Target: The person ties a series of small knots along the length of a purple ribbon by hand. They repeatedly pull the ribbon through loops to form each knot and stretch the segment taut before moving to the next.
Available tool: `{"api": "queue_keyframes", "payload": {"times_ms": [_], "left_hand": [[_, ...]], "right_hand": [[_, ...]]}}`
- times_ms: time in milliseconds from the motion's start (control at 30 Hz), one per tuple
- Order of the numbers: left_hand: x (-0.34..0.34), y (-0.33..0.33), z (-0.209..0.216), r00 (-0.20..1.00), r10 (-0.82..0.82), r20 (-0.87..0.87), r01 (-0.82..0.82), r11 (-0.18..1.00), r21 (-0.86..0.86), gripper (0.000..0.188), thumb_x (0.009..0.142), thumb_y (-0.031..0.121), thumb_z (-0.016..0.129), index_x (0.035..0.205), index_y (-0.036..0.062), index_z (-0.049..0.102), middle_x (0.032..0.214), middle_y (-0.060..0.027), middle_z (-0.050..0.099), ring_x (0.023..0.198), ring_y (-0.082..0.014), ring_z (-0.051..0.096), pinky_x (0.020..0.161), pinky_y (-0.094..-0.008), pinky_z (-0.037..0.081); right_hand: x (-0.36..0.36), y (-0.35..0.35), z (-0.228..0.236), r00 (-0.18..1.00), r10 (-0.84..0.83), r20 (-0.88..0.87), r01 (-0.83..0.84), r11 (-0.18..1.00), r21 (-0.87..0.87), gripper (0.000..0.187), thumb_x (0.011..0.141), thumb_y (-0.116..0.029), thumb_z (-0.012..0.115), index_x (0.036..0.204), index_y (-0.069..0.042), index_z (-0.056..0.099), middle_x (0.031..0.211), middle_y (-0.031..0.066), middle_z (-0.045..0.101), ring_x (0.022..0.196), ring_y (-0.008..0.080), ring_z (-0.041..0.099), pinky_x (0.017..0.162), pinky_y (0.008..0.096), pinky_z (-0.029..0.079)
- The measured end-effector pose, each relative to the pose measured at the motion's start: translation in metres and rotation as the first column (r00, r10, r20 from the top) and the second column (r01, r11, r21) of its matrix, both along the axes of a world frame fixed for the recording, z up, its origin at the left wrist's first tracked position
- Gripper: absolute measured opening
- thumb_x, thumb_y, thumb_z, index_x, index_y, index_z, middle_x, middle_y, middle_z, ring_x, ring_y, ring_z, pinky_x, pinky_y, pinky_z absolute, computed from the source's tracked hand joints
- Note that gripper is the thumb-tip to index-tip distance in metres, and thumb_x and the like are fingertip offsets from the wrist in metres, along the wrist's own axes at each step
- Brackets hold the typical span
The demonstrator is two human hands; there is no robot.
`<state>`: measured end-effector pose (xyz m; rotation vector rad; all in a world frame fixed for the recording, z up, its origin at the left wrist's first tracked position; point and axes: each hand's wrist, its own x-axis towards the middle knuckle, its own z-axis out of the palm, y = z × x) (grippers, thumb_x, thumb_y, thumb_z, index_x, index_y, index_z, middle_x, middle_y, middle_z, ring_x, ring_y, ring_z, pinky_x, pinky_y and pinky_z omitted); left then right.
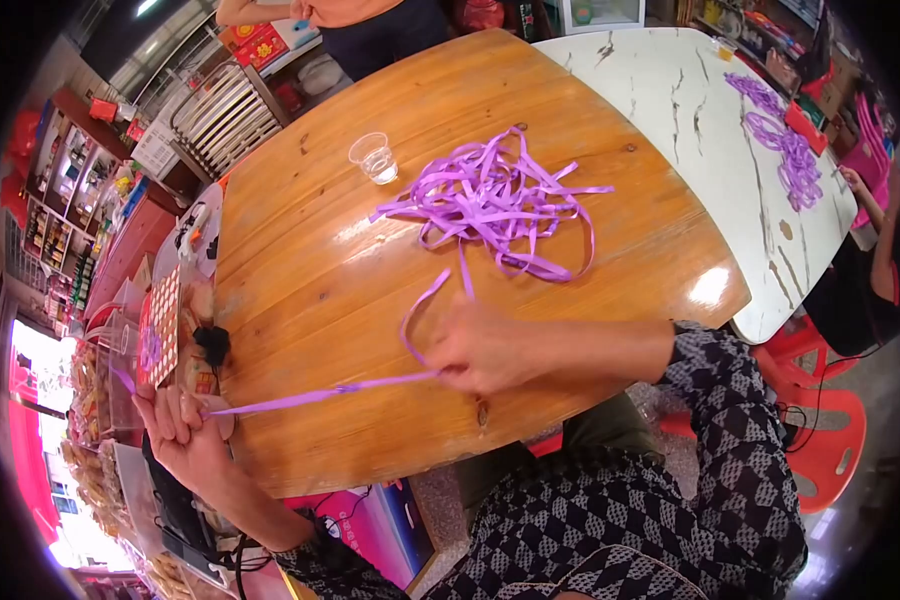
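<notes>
A loose heap of purple ribbon lies on the round wooden table. One strand runs taut between my hands. My left hand is off the table's left edge, fingers pinched on the strand's end. My right hand rests near the table's front edge, closed on the same strand, which loops back up to the heap.
A clear plastic cup stands at the table's far side. A white marble-patterned table to the right holds more purple ribbon, with another person's hand beside it. Red plastic stools stand lower right. Shelves of goods line the left.
</notes>
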<state>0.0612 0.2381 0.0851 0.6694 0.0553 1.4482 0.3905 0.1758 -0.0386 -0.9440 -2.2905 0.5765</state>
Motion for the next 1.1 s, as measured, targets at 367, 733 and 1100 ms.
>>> {"api": "queue_keyframes", "payload": {"times_ms": [367, 733, 1100], "left_hand": [[0.102, 0.013, -0.093, -0.350, 0.881, -0.318, -0.115, 0.297, 0.948, 0.058, 0.073, 0.012, 0.066, 0.124, -0.0048, 0.044, 0.122, -0.0190, 0.048, 0.114, -0.0297, 0.044, 0.098, -0.0414, 0.032], [0.180, -0.071, -0.079, 0.230, -0.403, -0.886, 0.344, 0.885, -0.313, 0.027, 0.088, 0.027, 0.058, 0.085, 0.0006, 0.061, 0.061, -0.0021, 0.053, 0.048, -0.0031, 0.037, 0.041, -0.0187, 0.023], [0.173, -0.079, -0.094, 0.678, -0.416, -0.606, 0.184, 0.894, -0.408, 0.022, 0.085, 0.020, 0.063, 0.074, 0.0007, 0.061, 0.061, -0.0041, 0.057, 0.048, -0.0064, 0.046, 0.042, -0.0179, 0.030]], "right_hand": [[0.046, -0.028, 0.016, 0.946, -0.315, -0.074, 0.287, 0.923, -0.255, 0.005, 0.079, -0.011, 0.059, 0.077, -0.007, 0.059, 0.072, 0.0078, 0.059, 0.069, 0.0212, 0.056, 0.066, 0.0345, 0.043], [0.073, -0.057, 0.049, 0.934, -0.207, -0.293, -0.042, 0.749, -0.661, 0.010, 0.080, -0.010, 0.062, 0.078, 0.000, 0.061, 0.071, 0.0065, 0.060, 0.072, 0.0125, 0.056, 0.065, 0.0268, 0.043], [0.039, -0.058, 0.012, 0.820, -0.489, -0.296, 0.530, 0.844, 0.076, 0.022, 0.077, -0.020, 0.069, 0.092, -0.005, 0.065, 0.081, 0.0058, 0.062, 0.082, 0.0166, 0.055, 0.075, 0.0311, 0.042]]}}
